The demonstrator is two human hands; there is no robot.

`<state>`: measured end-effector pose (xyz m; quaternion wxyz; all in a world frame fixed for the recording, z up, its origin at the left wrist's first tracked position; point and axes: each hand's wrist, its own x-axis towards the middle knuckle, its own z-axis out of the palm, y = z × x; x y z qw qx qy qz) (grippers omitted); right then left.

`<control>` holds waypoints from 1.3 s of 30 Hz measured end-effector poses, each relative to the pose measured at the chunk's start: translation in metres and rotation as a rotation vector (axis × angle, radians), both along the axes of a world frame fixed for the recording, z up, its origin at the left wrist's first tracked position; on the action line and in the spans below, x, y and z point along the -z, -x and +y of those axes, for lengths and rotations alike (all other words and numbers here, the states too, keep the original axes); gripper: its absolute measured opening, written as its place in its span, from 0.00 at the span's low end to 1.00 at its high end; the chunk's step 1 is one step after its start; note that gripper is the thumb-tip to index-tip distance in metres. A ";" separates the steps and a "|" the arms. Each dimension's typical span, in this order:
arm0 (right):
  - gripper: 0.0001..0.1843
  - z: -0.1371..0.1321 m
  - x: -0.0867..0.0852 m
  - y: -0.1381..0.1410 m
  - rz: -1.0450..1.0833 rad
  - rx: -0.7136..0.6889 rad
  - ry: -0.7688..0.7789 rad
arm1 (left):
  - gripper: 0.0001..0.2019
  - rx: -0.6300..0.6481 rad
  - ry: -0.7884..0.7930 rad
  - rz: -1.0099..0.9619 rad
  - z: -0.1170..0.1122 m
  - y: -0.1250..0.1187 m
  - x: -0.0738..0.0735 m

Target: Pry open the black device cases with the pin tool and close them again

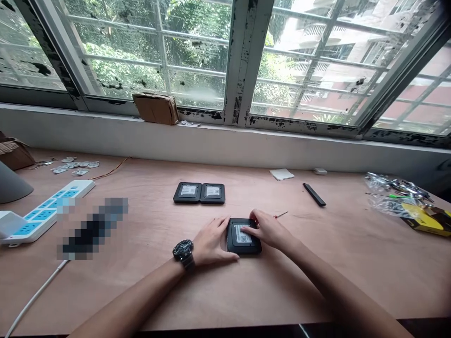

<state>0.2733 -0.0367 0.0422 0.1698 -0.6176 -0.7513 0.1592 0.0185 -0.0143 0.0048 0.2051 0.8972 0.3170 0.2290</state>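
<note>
While the black rounded-square case (244, 237) sits on the tabletop (317, 281) between the hands, left grip (214, 241) lies open against its edge, right grip (269, 230) flat on its label (240, 238); neither clamped.

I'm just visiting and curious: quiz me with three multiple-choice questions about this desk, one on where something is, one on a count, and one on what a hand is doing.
1. Where is the cardboard parcel?
A. On the window sill
B. On the power strip
C. Under a hand

2. How many black square devices lie together beyond the hands?
A. One
B. Two
C. Five

3. What is the right hand doing?
A. Holding a screwdriver
B. Resting on a white label
C. Hanging off the desk edge

Answers:
1. A: it sits on the window sill, against the frame.
2. B: two black square devices lie side by side on the wooden desk.
3. B: its fingers lie on the label of a third device, which the left hand touches.
</note>
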 end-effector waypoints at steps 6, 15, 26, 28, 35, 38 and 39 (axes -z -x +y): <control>0.26 0.005 -0.002 0.003 -0.059 -0.027 -0.016 | 0.60 0.016 0.010 0.017 0.002 -0.001 0.005; 0.34 0.015 0.013 0.021 -0.246 -0.009 -0.150 | 0.61 -0.019 0.048 0.014 0.002 -0.002 0.009; 0.27 0.008 0.018 0.029 -0.259 0.106 -0.260 | 0.63 -0.009 0.078 0.058 0.002 -0.001 0.009; 0.26 0.008 0.019 0.030 -0.279 0.117 -0.279 | 0.63 -0.005 0.074 0.044 0.002 -0.001 0.008; 0.28 0.010 0.016 0.027 -0.248 0.057 -0.246 | 0.61 0.004 0.066 0.035 0.003 0.000 0.009; 0.30 0.014 0.017 0.024 -0.228 0.052 -0.228 | 0.61 0.008 0.058 0.001 0.003 0.001 0.010; 0.30 0.016 0.017 0.023 -0.219 0.047 -0.218 | 0.61 0.008 0.057 -0.010 0.003 0.001 0.010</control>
